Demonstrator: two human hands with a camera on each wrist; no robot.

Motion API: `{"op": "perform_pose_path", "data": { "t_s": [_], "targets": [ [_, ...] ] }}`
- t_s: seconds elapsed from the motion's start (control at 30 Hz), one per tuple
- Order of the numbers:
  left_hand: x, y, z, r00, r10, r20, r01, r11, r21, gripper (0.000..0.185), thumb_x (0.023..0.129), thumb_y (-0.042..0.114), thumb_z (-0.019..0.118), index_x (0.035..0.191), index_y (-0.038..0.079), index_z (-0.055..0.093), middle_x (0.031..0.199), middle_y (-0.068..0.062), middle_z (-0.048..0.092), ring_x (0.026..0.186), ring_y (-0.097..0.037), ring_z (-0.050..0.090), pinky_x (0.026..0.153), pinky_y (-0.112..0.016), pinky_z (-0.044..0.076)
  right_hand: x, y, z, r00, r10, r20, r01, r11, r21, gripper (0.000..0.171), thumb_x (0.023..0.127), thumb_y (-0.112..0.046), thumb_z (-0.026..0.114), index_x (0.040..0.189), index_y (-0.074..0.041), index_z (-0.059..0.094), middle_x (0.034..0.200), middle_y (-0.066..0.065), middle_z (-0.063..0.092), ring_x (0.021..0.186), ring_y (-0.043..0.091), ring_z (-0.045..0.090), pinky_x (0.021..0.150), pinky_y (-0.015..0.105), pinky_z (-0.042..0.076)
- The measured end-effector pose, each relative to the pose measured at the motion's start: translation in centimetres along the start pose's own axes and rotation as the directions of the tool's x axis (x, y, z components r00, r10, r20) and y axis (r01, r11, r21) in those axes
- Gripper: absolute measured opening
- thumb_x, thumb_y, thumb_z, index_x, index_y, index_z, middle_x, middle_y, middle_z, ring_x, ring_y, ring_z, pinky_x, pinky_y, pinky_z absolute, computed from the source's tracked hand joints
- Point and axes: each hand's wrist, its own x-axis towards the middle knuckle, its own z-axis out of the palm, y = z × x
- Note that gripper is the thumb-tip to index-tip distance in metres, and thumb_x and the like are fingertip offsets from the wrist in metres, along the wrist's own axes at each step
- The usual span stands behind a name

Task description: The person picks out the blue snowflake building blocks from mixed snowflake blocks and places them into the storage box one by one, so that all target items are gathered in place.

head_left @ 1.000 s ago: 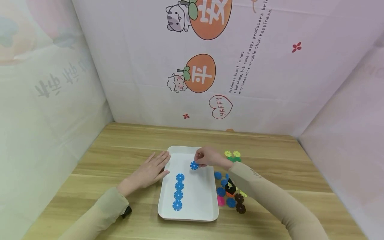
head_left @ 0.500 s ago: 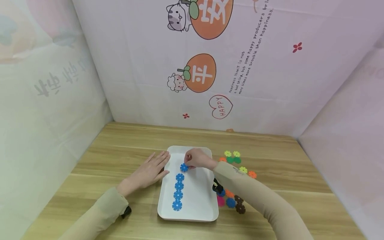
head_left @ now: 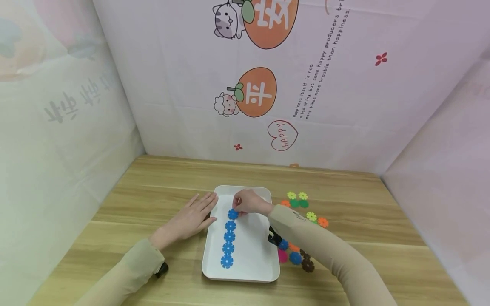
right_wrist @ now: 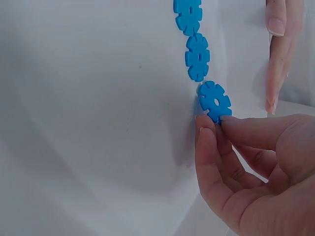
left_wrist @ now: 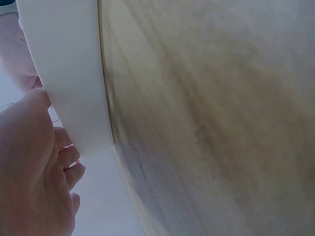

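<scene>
The head view shows the whole layout: a white tray (head_left: 250, 259) on the wooden table (head_left: 168, 182), with a row of four blue discs (head_left: 229, 239) lying inside it. At the far end of that row, over the tray, the right hand (head_left: 249, 201) pinches a fifth blue disc (head_left: 232, 213). From above, its fingertips are partly hidden. The right wrist view makes the grip plain: thumb and fingers close on the disc's near edge, and its notched rim and centre hole show. It is tilted just beside the next disc; whether they touch cannot be told.

Seen from above, the left hand (head_left: 191, 217) lies with fingers extended at the tray's left rim. The left wrist view adds its palm side and the tray's outer wall; that grip holds no disc.

Only the head view takes in the loose pieces right of the tray, including yellow discs (head_left: 292, 195), a pink disc (head_left: 282, 256) and brown discs (head_left: 308, 265), partly behind the right sleeve (head_left: 325, 246).
</scene>
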Motion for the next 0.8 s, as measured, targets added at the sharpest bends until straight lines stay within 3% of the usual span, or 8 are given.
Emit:
{"op": "perform_pose_path", "data": {
  "t_s": [0.33, 0.8],
  "targets": [
    [-0.02, -0.15, 0.12, 1.000, -0.013, 0.018, 0.013, 1.000, 0.004, 0.066, 0.105, 0.045, 0.043, 0.156, 0.006, 0.028, 0.164, -0.013, 0.026, 0.153, -0.030, 0.025, 0.125, -0.055, 0.020, 0.11, -0.23, 0.41, 1.000, -0.009, 0.001, 0.009, 1.000, 0.023, 0.004, 0.092, -0.007, 0.070, 0.090, -0.003, 0.070, 0.084, 0.007, 0.067, 0.073, 0.022, 0.068, 0.071, 0.027, 0.061],
    [0.01, -0.04, -0.02, 1.000, -0.014, 0.012, 0.014, 1.000, -0.002, 0.066, 0.105, 0.046, 0.042, 0.156, 0.006, 0.028, 0.165, -0.012, 0.025, 0.153, -0.030, 0.025, 0.125, -0.055, 0.020, -0.27, 0.22, -0.42, 1.000, -0.007, -0.022, 0.007, 1.000, 0.001, 0.005, 0.091, -0.009, 0.070, 0.090, -0.005, 0.072, 0.085, 0.004, 0.068, 0.071, 0.013, 0.061, 0.069, 0.020, 0.057]
  ]
}}
